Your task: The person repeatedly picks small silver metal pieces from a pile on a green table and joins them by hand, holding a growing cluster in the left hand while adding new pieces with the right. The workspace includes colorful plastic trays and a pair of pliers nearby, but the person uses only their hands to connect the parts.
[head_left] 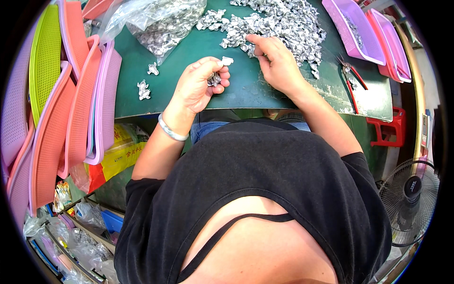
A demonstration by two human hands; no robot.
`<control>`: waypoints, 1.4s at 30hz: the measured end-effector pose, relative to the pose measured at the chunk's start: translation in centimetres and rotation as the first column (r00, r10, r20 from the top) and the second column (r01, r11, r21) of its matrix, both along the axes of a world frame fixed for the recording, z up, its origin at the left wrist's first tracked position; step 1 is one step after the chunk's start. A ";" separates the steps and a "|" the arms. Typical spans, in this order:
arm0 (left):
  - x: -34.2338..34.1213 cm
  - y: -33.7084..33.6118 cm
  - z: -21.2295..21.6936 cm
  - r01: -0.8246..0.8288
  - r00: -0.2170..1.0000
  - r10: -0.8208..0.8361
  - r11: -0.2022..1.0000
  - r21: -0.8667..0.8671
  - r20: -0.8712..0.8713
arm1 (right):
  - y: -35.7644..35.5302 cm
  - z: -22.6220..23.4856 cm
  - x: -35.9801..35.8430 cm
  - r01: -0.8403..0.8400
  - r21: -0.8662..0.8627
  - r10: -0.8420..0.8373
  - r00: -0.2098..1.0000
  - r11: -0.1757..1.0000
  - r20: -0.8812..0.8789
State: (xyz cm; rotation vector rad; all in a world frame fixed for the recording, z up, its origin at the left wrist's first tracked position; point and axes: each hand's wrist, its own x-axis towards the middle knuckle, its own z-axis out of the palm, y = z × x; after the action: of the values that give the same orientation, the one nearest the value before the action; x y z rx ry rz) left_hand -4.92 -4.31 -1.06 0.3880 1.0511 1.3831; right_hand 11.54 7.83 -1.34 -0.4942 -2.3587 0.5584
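Observation:
My left hand (204, 78) is closed in front of my body, over the near edge of the green table. One small silver metal casting (227, 61) sits at its thumb and fingertip, and more silver pieces show in the curled fingers. My right hand (274, 61) reaches over the near side of a big heap of the same castings (288, 23). Its index finger stretches out onto the heap with the thumb apart from it, and I see nothing held there. Two loose figure-shaped castings (144, 90) lie on the table left of my left hand.
A clear plastic bag (161, 28) full of castings lies at the back left. Red-handled pliers (352, 83) rest at the right, near a purple basket (354, 31). Stacked coloured baskets (52, 128) stand at the left. A red stool (390, 128) and a fan (410, 189) are at the right.

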 end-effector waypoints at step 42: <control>2.7 1.3 0.3 0.071 0.993 -0.064 0.995 0.068 -0.102 | -0.6 2.4 -1.3 -0.150 -0.753 0.002 0.981 0.640 -0.194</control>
State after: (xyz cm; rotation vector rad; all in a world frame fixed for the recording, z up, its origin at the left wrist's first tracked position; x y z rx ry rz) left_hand -2.22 -2.97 -0.79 0.5461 1.0620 1.3547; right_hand 10.25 7.25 1.07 -0.6727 -1.8743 1.6111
